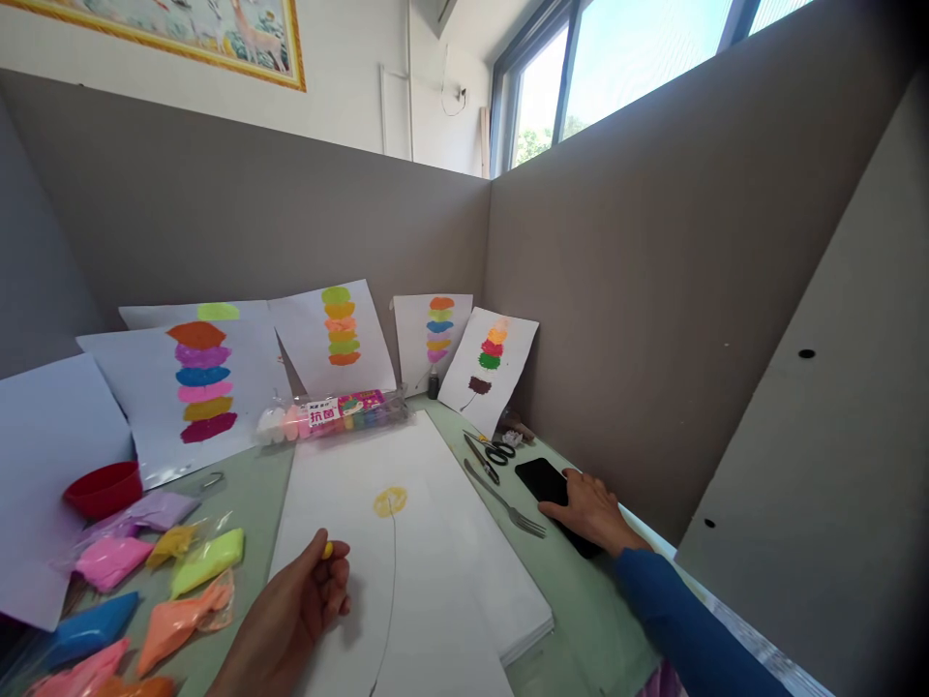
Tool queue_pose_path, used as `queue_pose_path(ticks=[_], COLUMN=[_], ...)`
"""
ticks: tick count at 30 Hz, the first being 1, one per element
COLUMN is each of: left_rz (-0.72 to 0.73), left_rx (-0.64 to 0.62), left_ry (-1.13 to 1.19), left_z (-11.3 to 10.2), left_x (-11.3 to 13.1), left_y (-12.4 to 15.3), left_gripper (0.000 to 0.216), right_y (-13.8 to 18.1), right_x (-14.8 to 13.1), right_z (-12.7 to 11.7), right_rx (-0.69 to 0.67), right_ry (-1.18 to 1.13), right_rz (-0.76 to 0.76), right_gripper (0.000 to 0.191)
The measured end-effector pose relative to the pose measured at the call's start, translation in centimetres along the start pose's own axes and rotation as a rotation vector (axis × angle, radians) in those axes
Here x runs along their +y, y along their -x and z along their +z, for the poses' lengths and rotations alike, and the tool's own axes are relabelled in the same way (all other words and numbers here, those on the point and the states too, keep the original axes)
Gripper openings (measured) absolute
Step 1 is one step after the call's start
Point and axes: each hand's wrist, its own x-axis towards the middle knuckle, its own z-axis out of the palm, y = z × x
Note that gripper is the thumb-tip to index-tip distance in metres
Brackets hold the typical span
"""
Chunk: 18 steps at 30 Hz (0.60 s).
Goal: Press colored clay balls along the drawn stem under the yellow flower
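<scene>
My left hand [301, 605] rests on a stack of white paper [435, 581], fingers curled round a small yellow piece of clay [328, 550]. On the top sheet is a pressed yellow clay blob [390, 500] with a thin drawn line running down from it. My right hand [591, 508], in a blue sleeve, lies on a black phone [543, 478] at the right of the desk, fingers bent over it. A fork [508, 503] and scissors [486, 450] lie between the paper stack and the phone.
Bags of coloured clay [145, 581] and a red bowl [103, 487] sit at the left. A clear clay box [334, 414] lies behind the paper. Sheets with stacked clay colours [203, 382] lean against grey partition walls [653, 290].
</scene>
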Motion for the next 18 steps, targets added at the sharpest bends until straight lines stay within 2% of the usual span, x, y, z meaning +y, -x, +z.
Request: queue_pose_path(ticks=[9,18], left_rz=[0.027,0.021], left_rx=[-0.05,-0.014], left_ry=[-0.099,-0.158], left_z=[-0.33,-0.35], left_x=[-0.16,-0.12], left_y=[0.0,0.03], left_gripper=[0.025,0.043], right_y=[0.0,0.19], right_x=[-0.22,-0.51], right_z=[-0.53,-0.85], right_rx=[-0.017,-0.025], right_ry=[-0.007,-0.012], right_rz=[0.033,0.05], right_gripper=[0.064,0.07])
